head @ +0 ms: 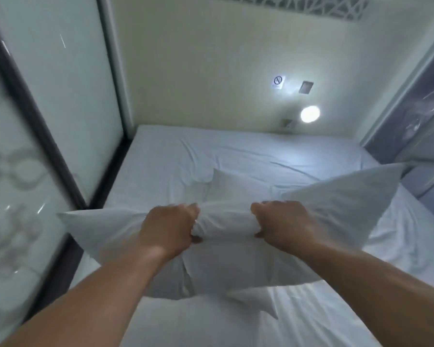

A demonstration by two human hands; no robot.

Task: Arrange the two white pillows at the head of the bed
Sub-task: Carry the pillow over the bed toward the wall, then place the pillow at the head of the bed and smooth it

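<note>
I hold a white pillow (pixel 105 234) up above the bed (pixel 166 156), stretched wide from left to right. My left hand (pixel 171 224) and my right hand (pixel 283 221) both clutch its upper edge near the middle. Its right corner (pixel 356 194) points up toward the right. A second white pillow (pixel 226 186) lies on the sheet just behind the held one, mostly hidden; one corner (pixel 258 301) of it seems to show below. The head of the bed meets the cream wall at the far end.
A frosted glass partition with a dark frame (pixel 43 136) runs along the left side of the bed. A sliding panel (pixel 409 121) stands at the right. A round wall lamp (pixel 310 113), a no-smoking sign and switch plates hang on the far wall.
</note>
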